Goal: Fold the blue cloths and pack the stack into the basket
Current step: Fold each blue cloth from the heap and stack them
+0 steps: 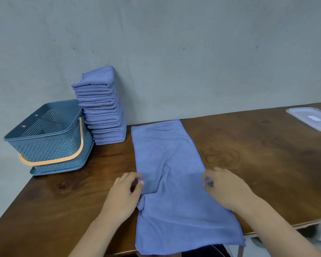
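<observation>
The left hand (125, 191) and right hand (225, 188) each pinch a side hem of the blue cloth (170, 160), which overhangs the table's (248, 154) near edge. The basket (44, 138) and folded stack (102, 106) sit at the far-left corner; a clear lid (311, 117) lies far right.

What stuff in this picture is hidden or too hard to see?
Head view:
Clear lid: cut off by the right edge.
Flat cloth: near end hangs over the table edge, its underside hidden.
Stack of folded cloths: layers too thin and blurred to count; back hidden by the stack itself.
Shape under the table, bottom right: blurred, cannot tell.
</observation>
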Demonstrator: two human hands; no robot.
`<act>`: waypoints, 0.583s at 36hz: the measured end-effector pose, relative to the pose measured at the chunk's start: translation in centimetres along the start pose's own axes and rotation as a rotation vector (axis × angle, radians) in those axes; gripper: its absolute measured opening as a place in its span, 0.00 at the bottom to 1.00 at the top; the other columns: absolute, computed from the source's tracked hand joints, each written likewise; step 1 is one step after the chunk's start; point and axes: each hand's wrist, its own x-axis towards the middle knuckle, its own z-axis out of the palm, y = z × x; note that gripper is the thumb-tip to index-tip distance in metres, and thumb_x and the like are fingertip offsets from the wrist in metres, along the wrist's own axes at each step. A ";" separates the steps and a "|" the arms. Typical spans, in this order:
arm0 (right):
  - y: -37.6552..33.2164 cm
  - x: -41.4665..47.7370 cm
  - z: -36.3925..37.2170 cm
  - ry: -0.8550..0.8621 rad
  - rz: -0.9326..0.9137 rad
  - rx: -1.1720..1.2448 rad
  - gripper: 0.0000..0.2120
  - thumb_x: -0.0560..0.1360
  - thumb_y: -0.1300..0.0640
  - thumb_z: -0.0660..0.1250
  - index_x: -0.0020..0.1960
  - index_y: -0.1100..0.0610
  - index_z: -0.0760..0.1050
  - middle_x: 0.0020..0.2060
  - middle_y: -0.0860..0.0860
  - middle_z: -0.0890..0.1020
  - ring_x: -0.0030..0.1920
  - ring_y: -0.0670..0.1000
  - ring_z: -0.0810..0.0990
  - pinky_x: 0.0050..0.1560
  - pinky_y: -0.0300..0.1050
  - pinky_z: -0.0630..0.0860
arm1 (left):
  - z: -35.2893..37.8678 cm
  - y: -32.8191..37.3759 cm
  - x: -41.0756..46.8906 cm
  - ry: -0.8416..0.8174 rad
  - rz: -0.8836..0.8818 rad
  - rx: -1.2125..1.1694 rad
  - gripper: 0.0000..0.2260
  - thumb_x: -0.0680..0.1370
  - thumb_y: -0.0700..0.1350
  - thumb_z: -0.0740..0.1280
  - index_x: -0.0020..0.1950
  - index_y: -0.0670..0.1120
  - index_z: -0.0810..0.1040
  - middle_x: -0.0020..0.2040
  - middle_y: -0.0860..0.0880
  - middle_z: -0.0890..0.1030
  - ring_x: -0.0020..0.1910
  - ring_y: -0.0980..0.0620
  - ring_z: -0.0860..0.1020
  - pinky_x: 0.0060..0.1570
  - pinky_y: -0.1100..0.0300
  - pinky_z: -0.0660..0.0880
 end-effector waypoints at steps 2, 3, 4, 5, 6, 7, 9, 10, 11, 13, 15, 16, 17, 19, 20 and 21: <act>-0.2 0.8 1.6 -0.008 -0.137 0.046 0.18 0.82 0.45 0.63 0.72 0.41 0.73 0.66 0.40 0.75 0.69 0.49 0.73 0.65 0.48 0.73 | 0.7 -0.9 1.4 -0.122 0.029 0.044 0.18 0.86 0.61 0.59 0.75 0.64 0.71 0.75 0.68 0.69 0.77 0.62 0.63 0.78 0.54 0.62; -0.3 1.1 2.3 -0.040 -0.180 0.064 0.23 0.83 0.42 0.61 0.77 0.41 0.67 0.74 0.41 0.70 0.75 0.48 0.67 0.72 0.49 0.69 | 1.0 -1.2 2.1 -0.186 0.021 0.101 0.21 0.86 0.63 0.56 0.79 0.65 0.66 0.79 0.68 0.63 0.82 0.60 0.56 0.81 0.51 0.56; -0.2 1.2 3.1 -0.083 -0.202 0.064 0.27 0.84 0.39 0.59 0.81 0.41 0.62 0.80 0.41 0.63 0.80 0.47 0.60 0.78 0.50 0.63 | 1.2 -1.7 2.7 -0.243 0.010 0.165 0.24 0.86 0.65 0.54 0.82 0.66 0.61 0.81 0.69 0.58 0.84 0.60 0.51 0.83 0.49 0.50; 0.0 1.2 3.7 -0.122 -0.212 0.043 0.30 0.84 0.35 0.56 0.83 0.40 0.56 0.83 0.41 0.56 0.83 0.45 0.53 0.81 0.52 0.57 | 1.2 -2.2 3.2 -0.279 0.003 0.226 0.25 0.86 0.66 0.52 0.83 0.66 0.58 0.82 0.69 0.54 0.84 0.60 0.47 0.83 0.48 0.45; 0.3 1.1 4.3 -0.147 -0.219 0.012 0.32 0.84 0.32 0.52 0.84 0.39 0.51 0.84 0.40 0.50 0.84 0.44 0.47 0.83 0.53 0.51 | 1.1 -2.7 3.7 -0.294 -0.002 0.269 0.25 0.86 0.65 0.51 0.84 0.66 0.55 0.83 0.69 0.51 0.84 0.60 0.45 0.83 0.47 0.43; 0.8 0.9 4.7 -0.155 -0.228 -0.015 0.33 0.83 0.29 0.49 0.85 0.37 0.48 0.84 0.38 0.45 0.84 0.42 0.42 0.84 0.53 0.47 | 0.9 -3.2 4.1 -0.295 -0.010 0.306 0.25 0.86 0.65 0.49 0.84 0.66 0.53 0.83 0.68 0.49 0.84 0.60 0.45 0.83 0.46 0.43; 1.6 0.3 5.1 -0.152 -0.243 -0.029 0.35 0.82 0.26 0.46 0.85 0.35 0.43 0.83 0.36 0.38 0.82 0.40 0.35 0.83 0.50 0.40 | 0.4 -4.0 4.8 -0.280 -0.038 0.348 0.24 0.87 0.63 0.47 0.85 0.66 0.51 0.85 0.66 0.48 0.85 0.57 0.44 0.83 0.44 0.43; 2.0 0.1 5.1 -0.152 -0.246 -0.029 0.35 0.81 0.25 0.45 0.84 0.35 0.41 0.83 0.35 0.36 0.82 0.39 0.33 0.83 0.49 0.38 | 0.2 -4.3 5.0 -0.273 -0.045 0.351 0.24 0.87 0.63 0.47 0.85 0.66 0.51 0.85 0.66 0.48 0.85 0.56 0.45 0.83 0.45 0.44; 2.3 -0.1 5.1 -0.154 -0.250 -0.030 0.35 0.81 0.25 0.45 0.84 0.34 0.41 0.82 0.35 0.36 0.81 0.38 0.32 0.83 0.50 0.37 | 0.1 -4.6 5.1 -0.261 -0.045 0.341 0.24 0.87 0.63 0.47 0.85 0.66 0.52 0.85 0.65 0.50 0.85 0.56 0.45 0.83 0.45 0.44; 2.5 -0.3 4.9 -0.139 -0.257 -0.027 0.35 0.81 0.25 0.45 0.84 0.34 0.42 0.82 0.34 0.37 0.81 0.38 0.32 0.83 0.52 0.38 | 0.2 -4.9 4.7 -0.190 -0.025 0.295 0.24 0.87 0.62 0.50 0.84 0.65 0.56 0.84 0.64 0.55 0.85 0.56 0.50 0.83 0.46 0.48; 2.6 -0.5 4.7 -0.088 -0.278 -0.011 0.33 0.82 0.27 0.48 0.84 0.35 0.49 0.83 0.33 0.43 0.82 0.38 0.36 0.84 0.53 0.42 | 0.4 -5.1 3.7 -0.073 0.005 0.224 0.22 0.87 0.60 0.54 0.82 0.62 0.63 0.82 0.61 0.63 0.83 0.55 0.58 0.81 0.46 0.56; 2.7 -0.7 4.6 -0.050 -0.302 0.008 0.30 0.83 0.29 0.51 0.83 0.35 0.54 0.83 0.33 0.49 0.82 0.36 0.40 0.84 0.53 0.45 | 0.4 -5.0 2.9 -0.021 0.028 0.177 0.21 0.87 0.58 0.56 0.80 0.60 0.67 0.79 0.61 0.68 0.81 0.54 0.63 0.79 0.47 0.61; 2.9 -0.8 4.4 -0.007 -0.334 0.043 0.27 0.83 0.32 0.54 0.81 0.35 0.60 0.81 0.32 0.55 0.81 0.35 0.44 0.83 0.52 0.49 | 0.4 -4.9 2.0 0.018 0.062 0.121 0.19 0.87 0.57 0.58 0.78 0.59 0.70 0.76 0.61 0.72 0.78 0.54 0.67 0.76 0.49 0.67; 3.1 -1.3 4.0 0.066 -0.415 0.164 0.20 0.83 0.38 0.61 0.73 0.37 0.73 0.74 0.31 0.68 0.78 0.35 0.57 0.79 0.50 0.61 | 0.1 -4.2 -0.2 0.051 0.140 0.019 0.14 0.86 0.52 0.62 0.72 0.59 0.74 0.68 0.63 0.75 0.70 0.57 0.72 0.66 0.55 0.74; 3.1 -1.7 3.7 0.082 -0.459 0.233 0.15 0.82 0.40 0.64 0.68 0.38 0.77 0.68 0.31 0.73 0.74 0.37 0.66 0.74 0.48 0.67 | -0.2 -3.7 -1.4 0.060 0.192 -0.010 0.12 0.86 0.49 0.64 0.69 0.59 0.76 0.65 0.64 0.76 0.67 0.57 0.73 0.62 0.58 0.75; 2.9 -2.2 3.4 0.086 -0.501 0.294 0.11 0.80 0.43 0.67 0.62 0.39 0.80 0.62 0.32 0.77 0.68 0.40 0.72 0.68 0.45 0.71 | -0.6 -3.1 -2.7 0.069 0.256 -0.024 0.10 0.86 0.46 0.64 0.65 0.58 0.77 0.63 0.64 0.76 0.65 0.56 0.74 0.59 0.59 0.75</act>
